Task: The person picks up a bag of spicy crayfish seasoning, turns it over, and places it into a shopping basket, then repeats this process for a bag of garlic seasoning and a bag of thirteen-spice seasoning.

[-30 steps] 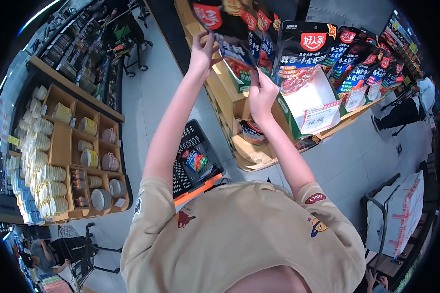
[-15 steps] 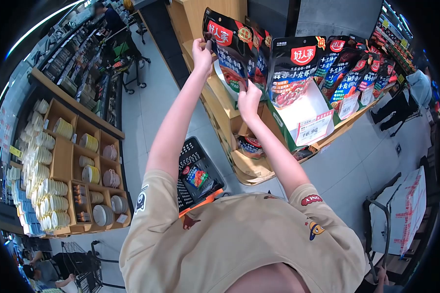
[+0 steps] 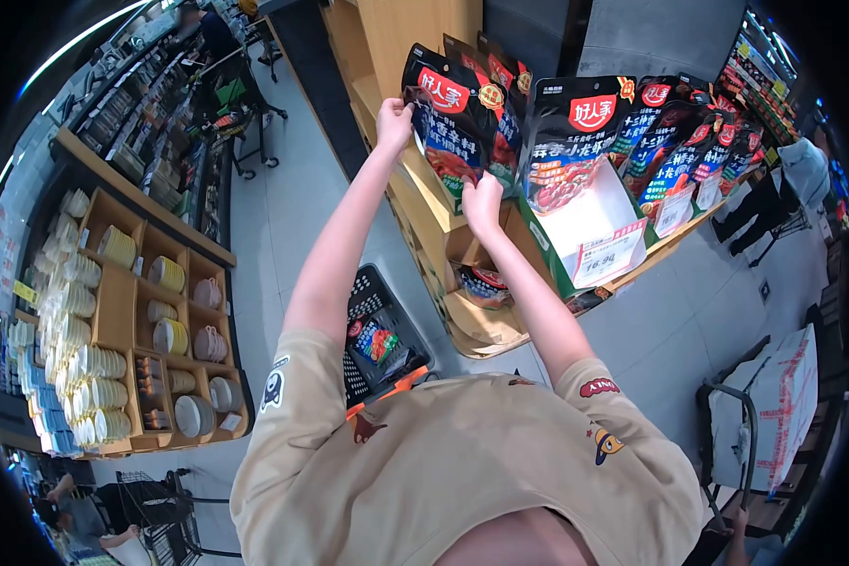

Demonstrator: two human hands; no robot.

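Both hands grip a black and blue seasoning pouch (image 3: 441,127) with a red logo, held upright at the left end of the display. My left hand (image 3: 394,125) is closed on its upper left edge. At its lower right corner my right hand (image 3: 482,203) pinches the pouch, the fingertips partly hidden. More of these pouches stand directly behind it. To the right, a similar large pouch (image 3: 568,141) leans in a white-lined display box (image 3: 585,226) with a price card (image 3: 609,257).
A black shopping basket (image 3: 373,283) with a pouch inside sits on the floor below my arms. Wooden shelves (image 3: 146,321) of bowls stand left. A cart with a large white box (image 3: 764,406) is at right. Other people are around with carts.
The pouch has shifted slightly right and down, and its front now faces me more fully. Pouches behind it show more. Both hands have moved down slightly with it.
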